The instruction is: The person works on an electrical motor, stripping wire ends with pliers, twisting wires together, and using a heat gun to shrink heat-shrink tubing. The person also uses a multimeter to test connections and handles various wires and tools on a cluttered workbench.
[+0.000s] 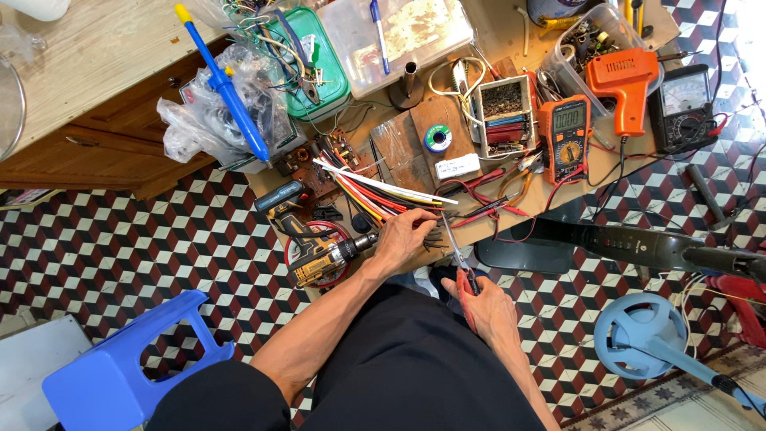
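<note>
My left hand (pixel 405 237) rests at the front edge of the low wooden board (pixel 423 136), fingers pinching the ends of a bundle of coloured tubes or wires (pixel 375 191), red, yellow, white and black, that fan out to the upper left. My right hand (pixel 487 307) grips the red handles of a pair of scissors (pixel 456 251). The blades point up toward the fingertips of my left hand and the short black pieces (pixel 433 239) beside them. My black-clad lap fills the bottom of the view.
A cordless drill (pixel 315 243) lies left of my left hand. On the board sit an orange multimeter (pixel 565 136), an orange glue gun (pixel 626 84), an analog meter (pixel 685 104), a solder spool (pixel 437 138) and parts boxes. A blue stool (pixel 132 367) stands lower left, fan parts (pixel 646 335) right.
</note>
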